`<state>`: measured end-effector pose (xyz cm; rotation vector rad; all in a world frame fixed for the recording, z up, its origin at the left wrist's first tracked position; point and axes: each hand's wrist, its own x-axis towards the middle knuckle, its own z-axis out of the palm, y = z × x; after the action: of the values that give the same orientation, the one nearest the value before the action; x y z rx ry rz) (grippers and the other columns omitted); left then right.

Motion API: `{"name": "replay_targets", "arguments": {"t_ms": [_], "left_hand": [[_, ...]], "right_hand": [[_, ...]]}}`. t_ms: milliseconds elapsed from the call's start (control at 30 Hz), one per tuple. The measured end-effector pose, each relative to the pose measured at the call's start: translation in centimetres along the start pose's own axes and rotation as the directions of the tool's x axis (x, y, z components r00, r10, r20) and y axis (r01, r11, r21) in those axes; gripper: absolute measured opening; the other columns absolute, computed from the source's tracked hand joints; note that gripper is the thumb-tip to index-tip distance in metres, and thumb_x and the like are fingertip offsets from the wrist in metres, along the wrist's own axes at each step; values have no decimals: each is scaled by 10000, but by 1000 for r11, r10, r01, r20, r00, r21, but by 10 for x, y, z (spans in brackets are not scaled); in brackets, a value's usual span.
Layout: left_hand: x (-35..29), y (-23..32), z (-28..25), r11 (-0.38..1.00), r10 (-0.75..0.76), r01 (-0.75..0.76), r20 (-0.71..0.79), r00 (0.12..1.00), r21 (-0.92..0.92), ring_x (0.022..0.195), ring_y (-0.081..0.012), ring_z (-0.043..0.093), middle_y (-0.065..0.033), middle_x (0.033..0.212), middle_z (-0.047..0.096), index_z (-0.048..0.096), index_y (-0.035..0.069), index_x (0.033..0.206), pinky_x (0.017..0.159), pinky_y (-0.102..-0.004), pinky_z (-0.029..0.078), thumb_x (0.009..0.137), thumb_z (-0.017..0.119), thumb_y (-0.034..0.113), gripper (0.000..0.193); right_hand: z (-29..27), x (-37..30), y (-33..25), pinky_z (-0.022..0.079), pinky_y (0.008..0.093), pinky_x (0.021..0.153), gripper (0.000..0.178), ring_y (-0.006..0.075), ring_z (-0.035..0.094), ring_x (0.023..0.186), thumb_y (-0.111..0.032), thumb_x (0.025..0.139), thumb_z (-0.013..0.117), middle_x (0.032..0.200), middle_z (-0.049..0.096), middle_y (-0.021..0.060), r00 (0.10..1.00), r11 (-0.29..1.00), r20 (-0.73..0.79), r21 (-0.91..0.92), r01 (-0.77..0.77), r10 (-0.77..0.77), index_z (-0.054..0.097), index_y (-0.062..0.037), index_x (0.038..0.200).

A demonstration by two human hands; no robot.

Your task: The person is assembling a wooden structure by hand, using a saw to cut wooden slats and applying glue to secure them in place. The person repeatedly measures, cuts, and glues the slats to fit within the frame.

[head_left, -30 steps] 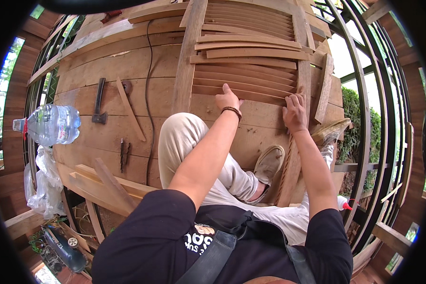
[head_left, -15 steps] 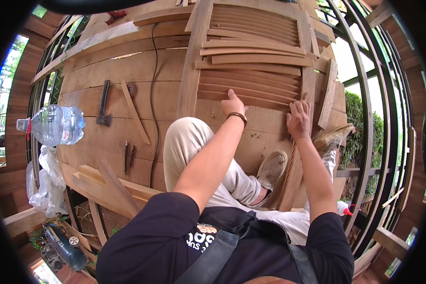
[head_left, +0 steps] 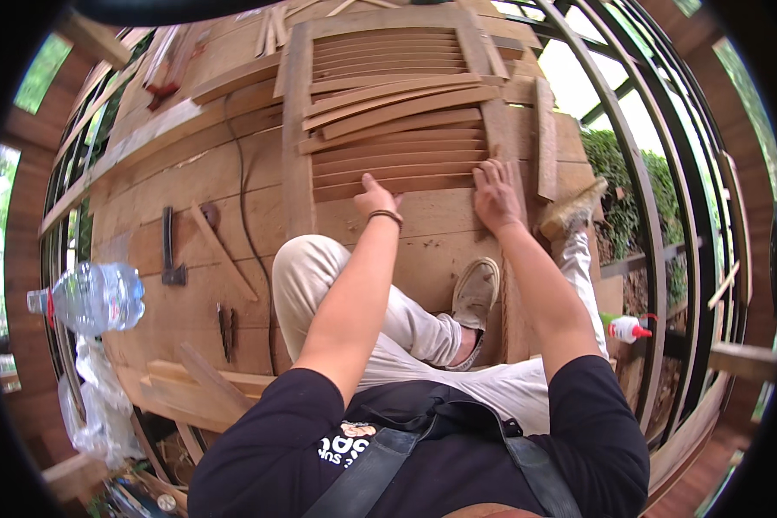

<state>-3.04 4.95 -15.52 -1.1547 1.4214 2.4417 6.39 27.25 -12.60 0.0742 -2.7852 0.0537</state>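
Brown wood makes up most of the head view, the only view on record. A louvred frame (head_left: pixel 295 121) lies flat on the plank platform (head_left: pixel 147 190), ahead of the person's bent knee (head_left: pixel 305 268). Thin slats are seated in rows between its two long sides; the lowest slat (head_left: pixel 440 184) spans the opening directly in front of both hands. Several loose strips (head_left: pixel 397 102) rest crosswise over the middle of the frame, some at a slight slant.

Left hand (head_left: pixel 376 202): at the lower edge of the lowest slat, left of its right end. Thumb extended upward against the slat; the other fingers are folded and largely hidden, so whether they pinch it cannot be told. A dark bracelet (head_left: pixel 394 217) circles the wrist.

Right hand (head_left: pixel 497 197): at the right end of the same slat, by the frame's right side. Fingers bent and close together, tips down at the joint; a firm pinch cannot be confirmed.

Left of the frame: a dark cable (head_left: pixel 243 190), a narrow wooden strip (head_left: pixel 224 252), a dark hatchet-like tool (head_left: pixel 169 246) and two slender dark bits (head_left: pixel 225 328). Farther left, a large clear bottle (head_left: pixel 99 299) lies on its side above a plastic bag (head_left: pixel 104 406). Right of the person, a white bottle with a red cap (head_left: pixel 623 328) lies near the railing.
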Motion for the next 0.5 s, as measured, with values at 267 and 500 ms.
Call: {"name": "replay_targets", "arguments": {"t_ms": [267, 500], "left_hand": [[-72, -71, -19, 736, -349, -118, 524, 777, 666, 916, -297, 753, -198, 1086, 747, 600, -31, 1231, 796, -424, 594, 1043, 577, 422, 491], [-118, -93, -22, 195, -277, -774, 791, 545, 602, 837, -229, 758, -135, 867, 778, 746, 1, 965, 792, -359, 564, 961, 657, 294, 307]], "right_hand": [[-71, -122, -46, 368, 506, 1188, 621, 407, 464, 1407, -156, 836, 715, 1452, 543, 238, 970, 938, 43, 245, -244, 240, 553, 51, 1399], [-86, -191, -23, 438, 466, 1117, 696, 439, 518, 1341, -257, 905, 736, 1395, 575, 270, 706, 608, 132, 415, -677, 696, 473, 56, 1469]]}}
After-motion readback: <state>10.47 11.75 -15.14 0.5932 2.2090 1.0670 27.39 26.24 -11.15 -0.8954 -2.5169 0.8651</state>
